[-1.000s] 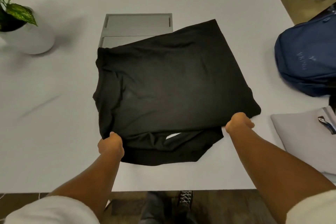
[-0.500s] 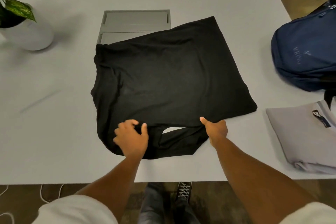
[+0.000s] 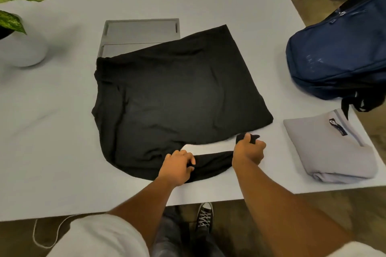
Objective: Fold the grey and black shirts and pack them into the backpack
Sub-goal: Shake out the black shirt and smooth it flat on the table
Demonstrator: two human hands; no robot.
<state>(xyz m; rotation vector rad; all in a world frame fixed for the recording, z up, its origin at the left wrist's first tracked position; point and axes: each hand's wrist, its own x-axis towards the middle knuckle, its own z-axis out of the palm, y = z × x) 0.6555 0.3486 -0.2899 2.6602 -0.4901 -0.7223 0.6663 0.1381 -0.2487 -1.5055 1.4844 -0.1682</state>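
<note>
The black shirt (image 3: 177,94) lies partly folded in the middle of the white table (image 3: 52,152). A strip of it, likely a sleeve, sticks out along its near edge. My left hand (image 3: 177,166) pinches that strip near its middle. My right hand (image 3: 248,150) grips the strip's right end, with black cloth showing above its fingers. The grey shirt (image 3: 330,148) sits folded at the table's right front corner. Behind the grey shirt, at the right edge, lies the blue backpack (image 3: 338,56).
A grey recessed panel (image 3: 142,31) is set in the table behind the black shirt, partly covered by it. A potted plant in a white pot (image 3: 23,48) stands at the far left. The table's front edge runs just below my hands.
Both hands let go of the shirt's folded near edge and moved inward and toward me. They now hold the strip of cloth sticking out at the front.
</note>
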